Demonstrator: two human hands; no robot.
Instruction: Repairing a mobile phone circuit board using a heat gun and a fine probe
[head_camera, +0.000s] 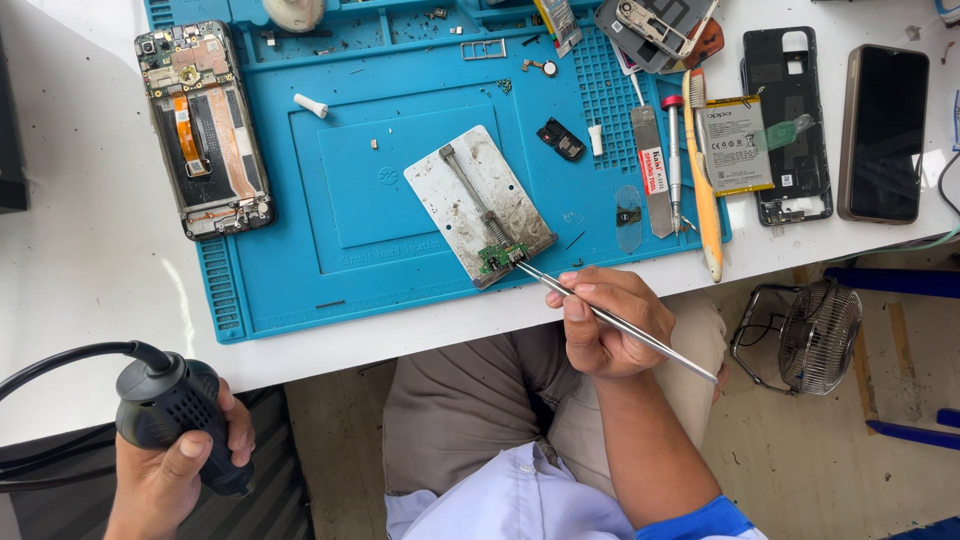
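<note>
Near left: black hot-air handle (175, 415) is gripped in left hand (170, 470) | right hand (600, 325) fingers closed on tweezers (610, 320), tips at small green circuit board (497, 257) clamped on metal holder (480, 205) | board judged light, fragile, best held by edges | blue mat (350, 280), white table (80, 250).
</note>
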